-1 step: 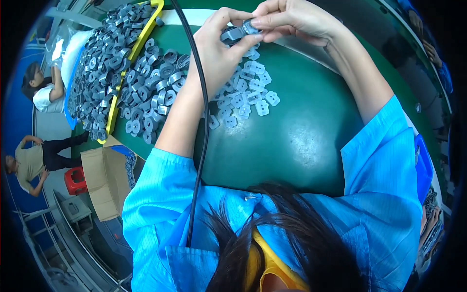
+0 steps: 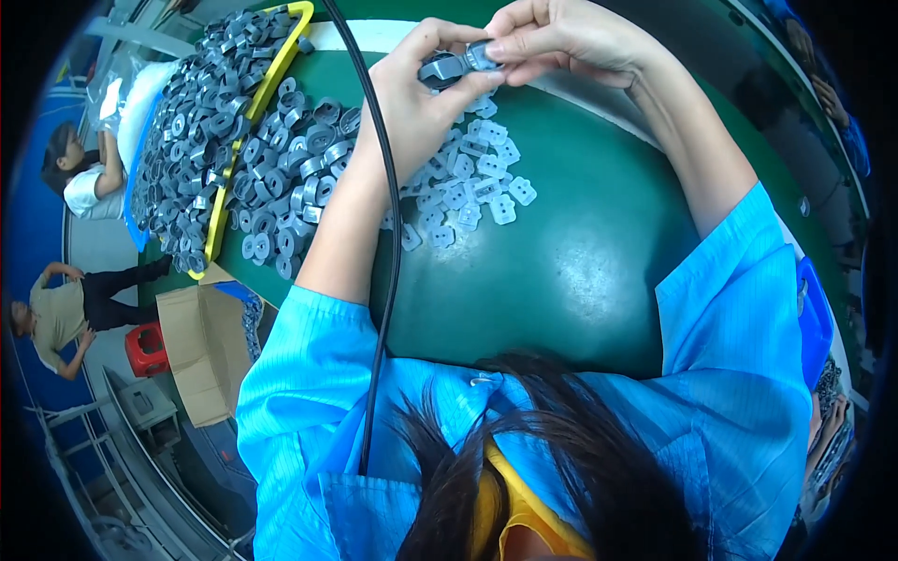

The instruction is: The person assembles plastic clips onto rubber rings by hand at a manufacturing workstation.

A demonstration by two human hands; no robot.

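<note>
At the far side of the green work surface, both my hands are close together. My left hand is closed round a dark grey ring-shaped plastic part, held between thumb and fingers. My right hand pinches a small translucent piece against the end of that grey part; its fingertips hide some of it. Below my hands lies a loose spread of flat, clear plastic pieces with small holes. Left of my left forearm is a heap of similar grey ring parts.
A yellow-rimmed tray full of grey parts stands at the left. A black cable hangs across my left wrist. A cardboard box and red stool stand lower left, near two people. A blue container sits at the right.
The grey part has tilted slightly in my left hand, which has shifted a little left. My right hand is nearly unmoved.
</note>
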